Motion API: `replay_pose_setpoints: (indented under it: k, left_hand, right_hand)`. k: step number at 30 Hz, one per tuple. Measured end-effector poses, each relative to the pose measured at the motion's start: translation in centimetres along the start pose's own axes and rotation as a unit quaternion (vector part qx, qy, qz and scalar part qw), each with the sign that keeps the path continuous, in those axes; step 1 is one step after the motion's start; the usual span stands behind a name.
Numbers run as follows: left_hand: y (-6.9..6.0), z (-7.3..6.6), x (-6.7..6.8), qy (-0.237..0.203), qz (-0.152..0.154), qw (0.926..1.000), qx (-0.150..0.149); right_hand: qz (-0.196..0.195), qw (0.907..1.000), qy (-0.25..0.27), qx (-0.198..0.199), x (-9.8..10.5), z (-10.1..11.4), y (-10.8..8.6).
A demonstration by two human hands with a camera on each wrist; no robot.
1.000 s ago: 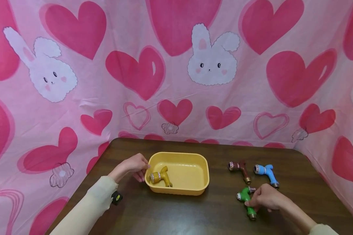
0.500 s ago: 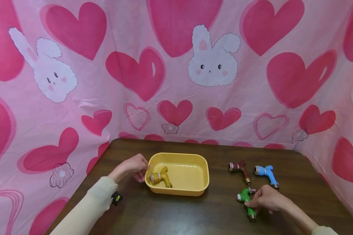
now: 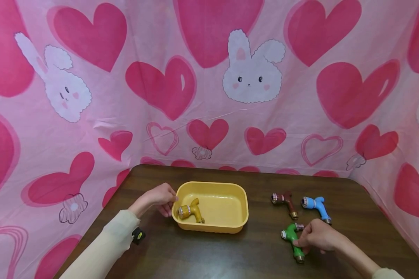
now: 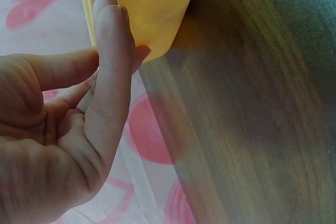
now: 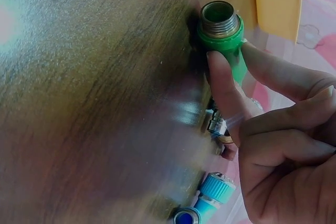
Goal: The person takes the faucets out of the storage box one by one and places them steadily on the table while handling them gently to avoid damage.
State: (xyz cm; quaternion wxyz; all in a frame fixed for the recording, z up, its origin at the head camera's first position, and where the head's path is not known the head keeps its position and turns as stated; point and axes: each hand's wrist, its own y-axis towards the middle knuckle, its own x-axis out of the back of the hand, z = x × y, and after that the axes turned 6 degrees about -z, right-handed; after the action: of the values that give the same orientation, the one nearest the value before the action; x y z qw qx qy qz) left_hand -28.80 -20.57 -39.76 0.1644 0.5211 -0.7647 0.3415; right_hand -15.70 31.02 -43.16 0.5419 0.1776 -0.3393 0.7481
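At its left end, a yellow plastic basin [image 3: 227,228] is held at the rim by my left hand [image 3: 160,198], thumb and fingers meeting on the wall in the left wrist view [image 4: 94,114]. A mustard-yellow tap [image 3: 194,211] lies inside, against the left end. My right hand [image 3: 317,236] pinches a green tap [image 3: 291,232] between thumb and finger, low over or on the table. The right wrist view shows the green tap's threaded metal end [image 5: 219,22] facing the camera.
Behind the green tap lie a dark red tap [image 3: 286,201] and a blue tap [image 3: 315,205], side by side on the brown wooden table [image 3: 209,255]. Pink heart-print cloth [image 3: 209,97] hangs behind the table and along both sides.
My right thumb has shifted very slightly along the green tap. The left hand, the basin and the other taps stay where they were.
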Motion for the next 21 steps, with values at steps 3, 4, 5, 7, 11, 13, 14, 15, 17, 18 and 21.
replay_pose_setpoints:
  k: [3,4,5,7,11,13,14,15,17,18,21]
  left_hand:
    - [-0.1,0.0,0.0,0.0,0.0,1.0,0.0]
    - [-0.1,0.0,0.0,0.001,0.0,1.0,0.0]
    - [-0.1,0.0,0.0,0.002,0.0,1.0,0.0]
    - [-0.1,0.0,0.0,0.001,0.0,1.0,0.001]
    - [-0.1,-0.1,0.0,-0.001,-0.001,1.0,0.001]
    - [-0.1,0.0,0.0,-0.002,-0.001,1.0,0.001]
    - [-0.1,0.0,0.0,-0.002,-0.001,1.0,0.0]
    - [0.0,0.0,0.0,-0.002,-0.001,1.0,0.0]
    - [0.0,0.0,0.0,-0.003,0.0,1.0,-0.001]
    - [0.0,0.1,0.0,-0.003,0.0,1.0,-0.001]
    - [0.0,0.1,0.0,-0.004,0.001,1.0,0.0]
  right_hand:
    - [0.0,1.0,-0.005,0.007,0.1,0.3,-0.2]
    - [0.001,1.0,-0.003,0.008,0.1,0.4,-0.2]
    - [0.002,1.0,-0.001,0.009,0.2,0.4,-0.2]
    - [0.005,0.9999,0.005,0.011,0.2,0.5,-0.2]
    - [0.01,0.9997,0.012,0.016,0.4,0.7,-0.3]
    - [0.01,0.9998,0.009,0.018,0.4,0.7,-0.3]
    - [0.009,0.9998,0.006,0.018,0.4,0.8,-0.3]
    - [0.007,0.9998,0.003,0.018,0.4,0.8,-0.3]
    - [0.003,0.9999,-0.005,0.014,0.4,0.9,-0.2]
    - [0.001,0.9999,-0.009,0.013,0.4,1.0,-0.2]
    - [-0.005,0.9998,-0.017,0.009,0.5,1.2,-0.2]
